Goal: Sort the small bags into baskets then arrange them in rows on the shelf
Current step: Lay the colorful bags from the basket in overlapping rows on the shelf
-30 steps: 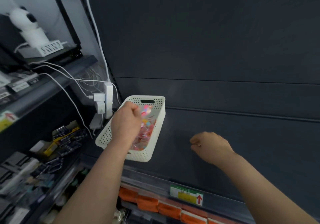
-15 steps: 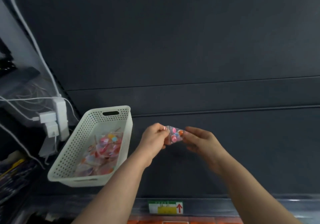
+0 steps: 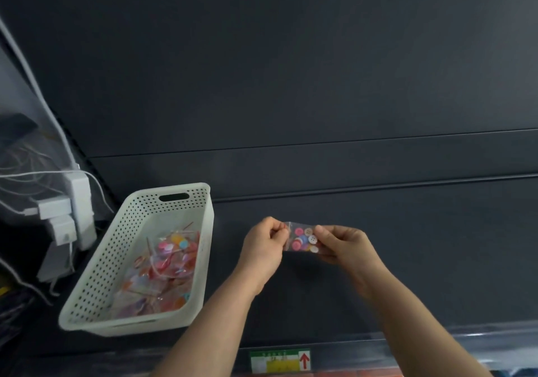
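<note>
Dark shelf [image 3: 407, 260] surface bare right of the white basket [image 3: 96, 272], room to reach in there. Basket blocks the left end; power adapters [image 3: 62, 216] and cables [image 3: 17, 178] crowd just beyond it. Back panel [image 3: 291, 85] closes the rear.

A small clear bag [image 3: 302, 239] of coloured buttons is held above the dark shelf [image 3: 407, 260], right of a white perforated basket [image 3: 139, 260] holding what look like more such bags [image 3: 163, 274] in a loose heap.
</note>
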Action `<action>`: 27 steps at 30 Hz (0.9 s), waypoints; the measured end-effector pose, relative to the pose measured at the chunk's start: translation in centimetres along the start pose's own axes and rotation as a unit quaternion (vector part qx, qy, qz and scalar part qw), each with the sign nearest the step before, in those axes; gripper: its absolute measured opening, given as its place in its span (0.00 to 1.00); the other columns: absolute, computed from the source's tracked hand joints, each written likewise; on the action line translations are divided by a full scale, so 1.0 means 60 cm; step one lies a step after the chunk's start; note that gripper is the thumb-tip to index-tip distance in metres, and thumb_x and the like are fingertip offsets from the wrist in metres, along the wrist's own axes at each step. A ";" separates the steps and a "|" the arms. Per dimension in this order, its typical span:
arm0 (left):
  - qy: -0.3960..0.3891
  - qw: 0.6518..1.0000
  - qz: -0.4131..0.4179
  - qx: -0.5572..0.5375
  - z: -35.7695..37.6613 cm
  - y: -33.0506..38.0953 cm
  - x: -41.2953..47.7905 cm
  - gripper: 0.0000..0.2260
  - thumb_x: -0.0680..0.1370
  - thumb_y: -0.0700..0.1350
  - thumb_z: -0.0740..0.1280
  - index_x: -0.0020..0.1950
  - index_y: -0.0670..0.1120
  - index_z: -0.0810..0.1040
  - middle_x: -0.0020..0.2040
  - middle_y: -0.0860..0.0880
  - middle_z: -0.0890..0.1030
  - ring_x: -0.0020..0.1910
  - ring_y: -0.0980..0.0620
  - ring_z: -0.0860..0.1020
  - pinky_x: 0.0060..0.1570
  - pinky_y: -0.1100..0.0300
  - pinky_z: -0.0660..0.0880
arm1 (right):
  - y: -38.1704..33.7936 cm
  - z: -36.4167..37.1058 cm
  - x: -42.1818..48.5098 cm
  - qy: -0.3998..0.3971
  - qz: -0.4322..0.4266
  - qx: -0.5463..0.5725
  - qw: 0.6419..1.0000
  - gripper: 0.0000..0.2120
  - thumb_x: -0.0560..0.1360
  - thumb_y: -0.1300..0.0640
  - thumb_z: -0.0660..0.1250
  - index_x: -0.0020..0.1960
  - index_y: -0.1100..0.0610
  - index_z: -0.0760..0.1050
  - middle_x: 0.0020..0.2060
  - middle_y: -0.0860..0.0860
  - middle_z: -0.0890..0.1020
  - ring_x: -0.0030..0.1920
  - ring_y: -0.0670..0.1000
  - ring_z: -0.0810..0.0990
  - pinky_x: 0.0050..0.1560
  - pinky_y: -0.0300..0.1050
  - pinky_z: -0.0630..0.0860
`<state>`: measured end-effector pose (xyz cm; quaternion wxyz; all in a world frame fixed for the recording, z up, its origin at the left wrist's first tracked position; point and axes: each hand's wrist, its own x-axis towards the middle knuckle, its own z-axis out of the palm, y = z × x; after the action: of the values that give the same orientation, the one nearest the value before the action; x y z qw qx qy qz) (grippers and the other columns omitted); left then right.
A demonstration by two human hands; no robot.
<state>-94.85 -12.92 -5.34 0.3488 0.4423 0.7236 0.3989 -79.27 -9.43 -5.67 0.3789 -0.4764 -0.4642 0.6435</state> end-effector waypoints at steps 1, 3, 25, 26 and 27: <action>0.007 1.000 -0.003 -0.007 0.001 -0.001 0.000 0.05 0.81 0.45 0.63 0.47 0.49 0.76 0.49 0.50 0.82 0.49 0.53 0.81 0.51 0.51 0.81 | 0.002 -0.001 0.000 -0.006 0.005 0.012 1.000 0.07 0.75 0.58 0.68 0.50 0.61 0.81 0.43 0.56 0.85 0.42 0.50 0.84 0.45 0.41 0.80; 0.021 0.999 -0.014 -0.026 0.002 -0.006 0.001 0.05 0.81 0.45 0.63 0.48 0.48 0.77 0.48 0.50 0.82 0.48 0.53 0.81 0.51 0.50 0.81 | 0.004 -0.001 0.000 -0.028 0.007 0.027 0.999 0.10 0.73 0.60 0.71 0.53 0.60 0.80 0.45 0.57 0.85 0.45 0.50 0.84 0.48 0.43 0.80; 0.007 0.899 0.243 0.365 0.026 -0.058 0.010 0.15 0.81 0.42 0.62 0.66 0.52 0.77 0.60 0.53 0.77 0.57 0.50 0.73 0.54 0.57 0.73 | 0.013 -0.013 0.055 0.062 -0.149 -0.640 0.751 0.16 0.78 0.53 0.61 0.65 0.47 0.74 0.62 0.43 0.76 0.63 0.50 0.71 0.58 0.45 0.69; 0.012 0.893 0.234 0.385 0.029 -0.058 0.019 0.18 0.81 0.41 0.61 0.70 0.52 0.74 0.63 0.53 0.75 0.58 0.50 0.72 0.55 0.57 0.73 | 0.011 -0.013 0.060 0.057 -0.148 -0.659 0.736 0.16 0.79 0.53 0.59 0.66 0.47 0.73 0.63 0.44 0.75 0.63 0.51 0.70 0.59 0.46 0.68; 0.017 0.887 0.221 0.404 0.032 -0.055 0.030 0.20 0.81 0.40 0.61 0.73 0.52 0.70 0.67 0.53 0.72 0.60 0.49 0.71 0.57 0.57 0.72 | 0.009 -0.013 0.066 0.051 -0.143 -0.671 0.725 0.16 0.80 0.53 0.58 0.66 0.47 0.72 0.64 0.44 0.75 0.64 0.51 0.70 0.59 0.46 0.68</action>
<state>-95.04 -11.70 -9.42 0.0303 0.6866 0.7115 0.1463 -79.55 -5.70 -7.29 0.0706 -0.5669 -0.8172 0.0765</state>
